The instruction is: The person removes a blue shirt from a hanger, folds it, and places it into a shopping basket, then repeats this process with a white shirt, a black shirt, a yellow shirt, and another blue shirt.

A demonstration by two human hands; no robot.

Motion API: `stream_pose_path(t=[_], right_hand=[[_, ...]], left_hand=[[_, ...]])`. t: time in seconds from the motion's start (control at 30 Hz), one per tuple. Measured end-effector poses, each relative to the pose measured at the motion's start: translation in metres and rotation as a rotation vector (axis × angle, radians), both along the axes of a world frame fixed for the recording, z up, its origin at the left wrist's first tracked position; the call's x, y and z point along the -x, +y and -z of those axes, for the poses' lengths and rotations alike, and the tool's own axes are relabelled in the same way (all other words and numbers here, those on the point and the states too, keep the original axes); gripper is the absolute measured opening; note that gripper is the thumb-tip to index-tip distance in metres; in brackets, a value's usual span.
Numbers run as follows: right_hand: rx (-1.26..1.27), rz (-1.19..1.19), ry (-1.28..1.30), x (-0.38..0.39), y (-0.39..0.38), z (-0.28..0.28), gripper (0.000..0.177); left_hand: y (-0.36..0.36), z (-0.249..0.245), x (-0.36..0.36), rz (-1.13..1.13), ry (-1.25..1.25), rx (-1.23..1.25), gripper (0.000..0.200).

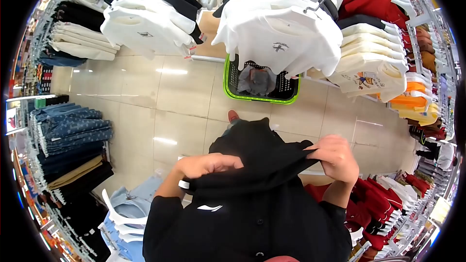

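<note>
A black garment (247,148) is stretched between my two hands in front of my chest. My left hand (208,165) is at its left part, the fingers curled and pressed together on the cloth. On the other side my right hand (335,157) pinches the garment's upper right edge between thumb and fingers. The cloth between them is bunched into a fold, and its lower part merges with my black shirt, so that border is hard to make out.
A green-rimmed black basket (262,99) holding a grey bundle stands on the tiled floor (184,87) ahead. White shirts (286,39) hang above it. Cream shirts (374,70) hang right, folded denim (73,128) left, red garments (371,204) lower right, light-blue garments (133,204) lower left.
</note>
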State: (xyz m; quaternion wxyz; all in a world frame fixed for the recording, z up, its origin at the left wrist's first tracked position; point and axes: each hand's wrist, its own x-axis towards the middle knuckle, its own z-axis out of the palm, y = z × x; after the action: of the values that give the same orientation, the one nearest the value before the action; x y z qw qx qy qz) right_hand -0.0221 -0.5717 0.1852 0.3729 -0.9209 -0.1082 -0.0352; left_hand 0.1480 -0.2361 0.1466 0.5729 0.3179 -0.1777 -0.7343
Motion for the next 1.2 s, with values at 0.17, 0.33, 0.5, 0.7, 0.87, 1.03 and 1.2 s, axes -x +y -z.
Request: stream_pose_path(t=[0.17, 0.33, 0.5, 0.7, 0.87, 1.03, 1.2], right_hand=[[-0.045, 0.29, -0.049, 0.003, 0.008, 0.012, 0.057], [-0.036, 0.318, -0.346, -0.033, 0.015, 0.047, 0.043], [-0.261, 0.038, -0.359, -0.071, 0.089, 0.072, 0.019], [-0.727, -0.286, 0.385, -0.072, 0.119, 0.074, 0.036], [-0.86, -0.108, 0.555, -0.057, 0.121, 0.09, 0.017], [-0.766, -0.329, 0.314, -0.051, 0.116, 0.106, 0.02], [-1.057, -0.005, 0.82, -0.007, 0.111, 0.156, 0.045]], left_hand=[[-0.023, -0.017, -0.005, 0.135, -0.958, 0.382, 0.065], [-0.031, 0.015, 0.013, 0.18, -0.724, 0.633, 0.075], [-0.036, 0.021, 0.019, 0.319, -0.762, 0.681, 0.077], [-0.019, 0.019, 0.029, 0.29, -0.594, 0.559, 0.074], [0.011, 0.022, 0.049, -0.008, -0.465, 0.361, 0.077], [0.011, -0.013, 0.061, -0.465, 0.022, -0.066, 0.102], [0.009, 0.05, 0.047, -0.76, 0.712, -0.161, 0.073]])
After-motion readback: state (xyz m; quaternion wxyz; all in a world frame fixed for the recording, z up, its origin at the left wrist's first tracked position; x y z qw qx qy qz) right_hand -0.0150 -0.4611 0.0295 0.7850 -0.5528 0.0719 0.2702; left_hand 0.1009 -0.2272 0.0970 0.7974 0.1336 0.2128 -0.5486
